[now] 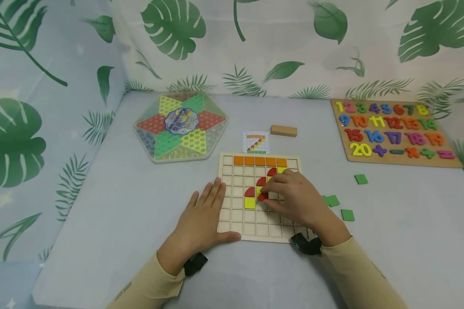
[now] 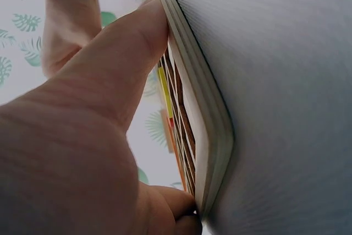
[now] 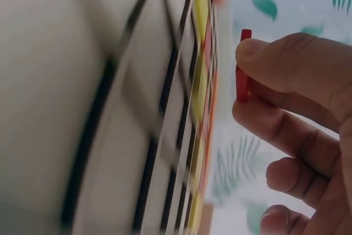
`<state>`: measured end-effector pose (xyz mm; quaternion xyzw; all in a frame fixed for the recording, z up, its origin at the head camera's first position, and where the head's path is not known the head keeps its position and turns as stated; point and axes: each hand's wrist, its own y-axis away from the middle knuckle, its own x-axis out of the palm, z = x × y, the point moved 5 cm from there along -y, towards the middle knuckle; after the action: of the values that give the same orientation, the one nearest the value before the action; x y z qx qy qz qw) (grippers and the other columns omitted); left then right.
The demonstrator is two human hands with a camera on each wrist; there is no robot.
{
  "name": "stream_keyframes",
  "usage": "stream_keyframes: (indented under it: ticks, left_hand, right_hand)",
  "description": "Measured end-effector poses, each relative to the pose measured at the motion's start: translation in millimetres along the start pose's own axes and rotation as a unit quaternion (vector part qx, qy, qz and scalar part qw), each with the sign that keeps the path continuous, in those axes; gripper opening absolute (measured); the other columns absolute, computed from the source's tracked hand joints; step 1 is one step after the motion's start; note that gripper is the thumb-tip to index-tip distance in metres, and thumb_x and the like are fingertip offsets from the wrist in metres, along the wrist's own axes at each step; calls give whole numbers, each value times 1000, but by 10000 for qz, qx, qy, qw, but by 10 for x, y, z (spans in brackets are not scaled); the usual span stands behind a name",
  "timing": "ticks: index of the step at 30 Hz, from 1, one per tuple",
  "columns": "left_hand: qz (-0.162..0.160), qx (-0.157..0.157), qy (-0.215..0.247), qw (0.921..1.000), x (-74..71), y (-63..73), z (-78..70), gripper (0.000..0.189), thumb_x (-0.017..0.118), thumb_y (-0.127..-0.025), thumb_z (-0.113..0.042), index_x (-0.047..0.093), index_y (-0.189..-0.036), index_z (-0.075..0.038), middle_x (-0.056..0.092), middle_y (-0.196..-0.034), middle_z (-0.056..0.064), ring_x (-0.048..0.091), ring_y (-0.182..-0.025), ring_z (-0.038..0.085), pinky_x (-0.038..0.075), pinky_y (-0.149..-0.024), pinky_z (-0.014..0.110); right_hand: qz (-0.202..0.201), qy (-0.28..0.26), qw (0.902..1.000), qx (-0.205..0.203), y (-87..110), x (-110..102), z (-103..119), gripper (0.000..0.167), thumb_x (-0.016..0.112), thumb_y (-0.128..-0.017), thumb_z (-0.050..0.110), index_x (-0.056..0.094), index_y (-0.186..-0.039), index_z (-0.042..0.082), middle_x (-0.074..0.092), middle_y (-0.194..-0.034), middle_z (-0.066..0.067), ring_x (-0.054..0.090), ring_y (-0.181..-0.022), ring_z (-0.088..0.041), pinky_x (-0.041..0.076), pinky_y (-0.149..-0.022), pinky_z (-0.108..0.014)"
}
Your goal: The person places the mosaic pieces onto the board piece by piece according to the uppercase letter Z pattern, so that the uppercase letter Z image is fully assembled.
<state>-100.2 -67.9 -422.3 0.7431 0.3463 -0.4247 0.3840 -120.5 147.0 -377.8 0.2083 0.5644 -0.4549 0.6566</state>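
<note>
A pale wooden grid board [image 1: 232, 215] lies at the middle of the table in the head view. My left hand [image 1: 199, 221] rests against its left and front edges, fingers straight; in the left wrist view the thumb touches the board's rim. Above the grid, my right hand [image 1: 299, 199] pinches a small red piece [image 3: 242, 75] between thumb and fingers, held clear of the board in the right wrist view. Orange squares [image 1: 260, 161] line the top row. Below them, red quarter-round pieces [image 1: 249, 192] and yellow squares [image 1: 249, 203] form a diagonal, partly hidden by the right hand.
Behind the board are a pattern card [image 1: 256, 142] and a wooden block [image 1: 284, 131]. Green tiles [image 1: 347, 215] lie to the right. A number board [image 1: 396, 133] is at the back right, a hexagonal Chinese checkers set [image 1: 181, 141] at the back left.
</note>
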Motion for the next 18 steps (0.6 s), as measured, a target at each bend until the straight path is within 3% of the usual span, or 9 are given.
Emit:
stream_keyframes:
  ticks: [8,18]
  left_hand:
    - [-37,40,-101,9999,-25,-10,2,126,68,-82,-79,11,-168,-7,3,-177,8,11,-164,30,19,-130,59]
    - [-92,84,-105,9999,-9,4,6,125,67,-82,-79,12,-168,-7,4,-177,9,13,-164,31,21,-129,59]
  right_hand:
    - [149,105,9983,-555,-232,160,331,19,90,-81,26,83,-95,17,77,-94,3,67,-92,-19,56,-85,-37]
    - [452,460,9966,-509,-299,302,456,17,88,-83,29,83,-97,20,77,-96,5,65,-96,-19,57,-89,-38]
